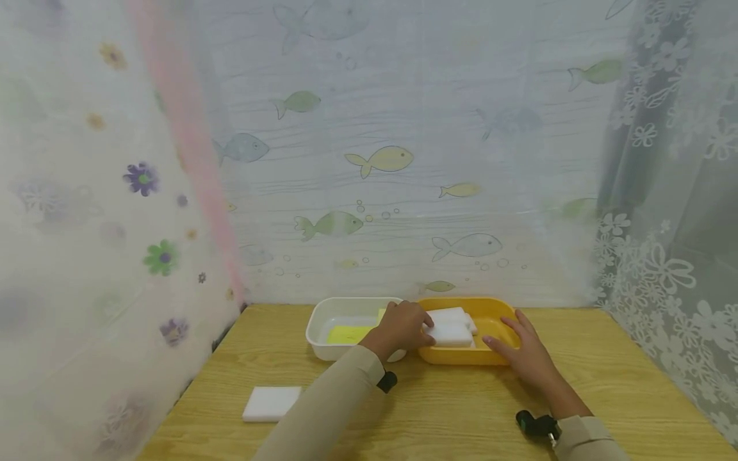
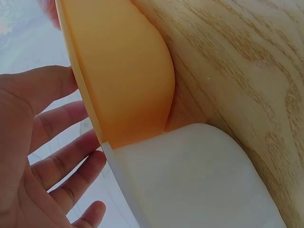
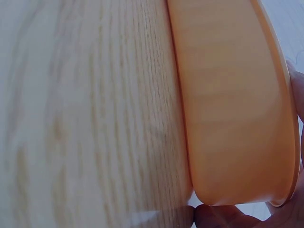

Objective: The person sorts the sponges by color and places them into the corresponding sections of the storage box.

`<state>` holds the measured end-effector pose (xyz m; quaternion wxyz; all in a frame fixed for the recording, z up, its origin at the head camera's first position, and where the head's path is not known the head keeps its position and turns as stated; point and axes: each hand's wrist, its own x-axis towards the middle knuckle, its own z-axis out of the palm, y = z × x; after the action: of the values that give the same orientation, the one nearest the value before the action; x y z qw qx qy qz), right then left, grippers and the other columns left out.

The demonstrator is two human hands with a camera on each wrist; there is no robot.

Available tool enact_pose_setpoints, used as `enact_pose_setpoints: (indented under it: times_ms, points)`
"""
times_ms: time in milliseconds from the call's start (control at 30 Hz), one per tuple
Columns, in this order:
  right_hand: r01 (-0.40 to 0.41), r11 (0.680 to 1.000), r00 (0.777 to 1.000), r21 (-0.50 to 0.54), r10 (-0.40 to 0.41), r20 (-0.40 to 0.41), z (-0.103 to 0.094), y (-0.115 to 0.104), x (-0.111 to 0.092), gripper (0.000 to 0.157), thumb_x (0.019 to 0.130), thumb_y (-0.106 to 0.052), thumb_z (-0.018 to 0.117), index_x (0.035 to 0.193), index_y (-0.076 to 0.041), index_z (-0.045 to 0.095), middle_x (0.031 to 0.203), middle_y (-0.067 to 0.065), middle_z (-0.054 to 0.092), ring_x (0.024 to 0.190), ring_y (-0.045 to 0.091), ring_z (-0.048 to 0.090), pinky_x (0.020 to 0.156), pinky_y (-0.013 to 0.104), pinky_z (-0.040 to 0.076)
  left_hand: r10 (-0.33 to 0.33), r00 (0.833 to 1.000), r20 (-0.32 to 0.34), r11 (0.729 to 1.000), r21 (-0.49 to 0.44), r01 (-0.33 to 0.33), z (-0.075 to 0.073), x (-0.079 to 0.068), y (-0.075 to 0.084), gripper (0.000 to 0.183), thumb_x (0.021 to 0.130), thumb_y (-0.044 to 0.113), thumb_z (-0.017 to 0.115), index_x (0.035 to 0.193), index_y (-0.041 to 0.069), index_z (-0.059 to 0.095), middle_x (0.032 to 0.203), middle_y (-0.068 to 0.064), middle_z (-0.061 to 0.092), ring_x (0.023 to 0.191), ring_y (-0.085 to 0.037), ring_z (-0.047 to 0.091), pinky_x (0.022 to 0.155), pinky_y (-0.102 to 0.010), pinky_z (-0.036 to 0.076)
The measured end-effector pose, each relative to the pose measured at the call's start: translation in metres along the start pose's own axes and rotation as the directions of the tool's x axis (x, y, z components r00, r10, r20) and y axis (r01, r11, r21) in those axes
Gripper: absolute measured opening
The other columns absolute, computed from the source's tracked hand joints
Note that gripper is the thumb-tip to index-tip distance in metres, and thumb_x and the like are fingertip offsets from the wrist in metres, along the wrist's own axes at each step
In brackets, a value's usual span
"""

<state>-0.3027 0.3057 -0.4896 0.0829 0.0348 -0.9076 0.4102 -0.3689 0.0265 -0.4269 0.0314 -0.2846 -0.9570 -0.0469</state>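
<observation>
In the head view, an orange plastic tray (image 1: 467, 356) holds several white sponge blocks (image 1: 452, 335) in its left part. My left hand (image 1: 400, 326) reaches over the tray's left end. Its thumb and index fingertips stand at the left end of a block. The left wrist view shows the left fingers (image 2: 61, 166) spread apart, tips partly hidden behind the rim. My right hand (image 1: 533, 358) holds the tray's right front corner, thumb over the front rim and fingers about the right end. A white tray (image 1: 314, 333) stands directly left, with yellow pieces (image 1: 348, 334) inside, partly covered by the left hand.
A single white sponge block (image 1: 271, 403) lies on the wooden table (image 1: 450, 416) at front left, partly behind the left sleeve (image 1: 328, 410). Curtains with fish and flowers (image 1: 375, 160) hang behind the table and at both sides.
</observation>
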Motion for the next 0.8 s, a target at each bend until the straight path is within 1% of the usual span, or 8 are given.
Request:
enact_pose_setpoints:
  times_ms: [267, 533, 667, 800]
  points:
    - [-0.002, 1.0, 1.0, -0.004, 0.002, -0.001, 0.0, -0.002, -0.001, 0.094, 0.097, -0.059, 0.065, 0.158, 0.005, 0.032, 0.172, 0.027, 0.0, 0.152, 0.06, 0.012, 0.113, 0.079, 0.02, 0.011, 1.0, -0.009, 1.0, 0.001, -0.011, 0.0, -0.001, -0.001, 0.033, 0.089, 0.054, 0.078, 0.114, 0.035, 0.08, 0.114, 0.017, 0.075, 0.112, -0.018, 0.065, 0.092, -0.044, 0.045]
    - [0.0, 1.0, 1.0, -0.011, 0.0, 0.002, 0.0, -0.004, -0.003, 0.093, 0.098, -0.058, 0.064, 0.158, 0.005, 0.033, 0.172, 0.027, -0.001, 0.151, 0.061, 0.012, 0.112, 0.08, 0.021, 0.013, 1.0, -0.024, 1.0, -0.013, -0.014, -0.001, -0.003, -0.003, 0.031, 0.09, 0.054, 0.077, 0.114, 0.035, 0.08, 0.118, 0.016, 0.074, 0.116, -0.019, 0.064, 0.097, -0.047, 0.046]
    - [-0.007, 1.0, 1.0, -0.017, 0.007, 0.005, 0.0, -0.004, -0.002, 0.093, 0.098, -0.059, 0.064, 0.158, 0.005, 0.033, 0.172, 0.026, -0.001, 0.151, 0.061, 0.012, 0.112, 0.08, 0.021, 0.022, 0.999, -0.024, 0.999, -0.04, -0.023, -0.005, -0.007, -0.004, 0.031, 0.091, 0.052, 0.077, 0.114, 0.032, 0.08, 0.119, 0.014, 0.073, 0.117, -0.02, 0.064, 0.1, -0.05, 0.047]
    - [-0.016, 1.0, 1.0, -0.017, 0.017, 0.01, -0.001, -0.005, -0.002, 0.094, 0.097, -0.059, 0.064, 0.158, 0.005, 0.033, 0.172, 0.027, -0.001, 0.151, 0.061, 0.012, 0.113, 0.08, 0.02, 0.043, 0.999, -0.027, 0.998, -0.046, -0.044, -0.008, -0.013, -0.006, 0.035, 0.092, 0.051, 0.076, 0.118, 0.029, 0.079, 0.122, 0.011, 0.072, 0.118, -0.019, 0.064, 0.099, -0.048, 0.048]
